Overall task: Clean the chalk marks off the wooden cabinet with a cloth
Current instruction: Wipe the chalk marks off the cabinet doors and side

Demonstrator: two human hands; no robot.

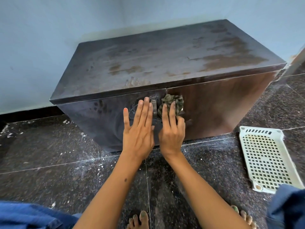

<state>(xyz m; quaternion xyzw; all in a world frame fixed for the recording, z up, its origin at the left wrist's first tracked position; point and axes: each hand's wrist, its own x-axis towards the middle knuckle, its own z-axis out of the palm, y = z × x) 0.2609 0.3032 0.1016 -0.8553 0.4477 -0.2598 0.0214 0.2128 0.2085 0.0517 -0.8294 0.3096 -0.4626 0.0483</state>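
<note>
Behind the cloth point(171, 104) — right door's handle, hidden.

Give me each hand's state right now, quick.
Left hand: open, fingers straight, flat against the left cabinet door.
Right hand: holding the bunched cloth against the cabinet front.

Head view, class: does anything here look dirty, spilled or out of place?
Yes. The wooden cabinet top carries a dusty film with rubbed brown patches, and smudges mark its left door. White specks lie scattered on the dark floor at left. A white perforated tray lies on the floor beside the cabinet.
</note>
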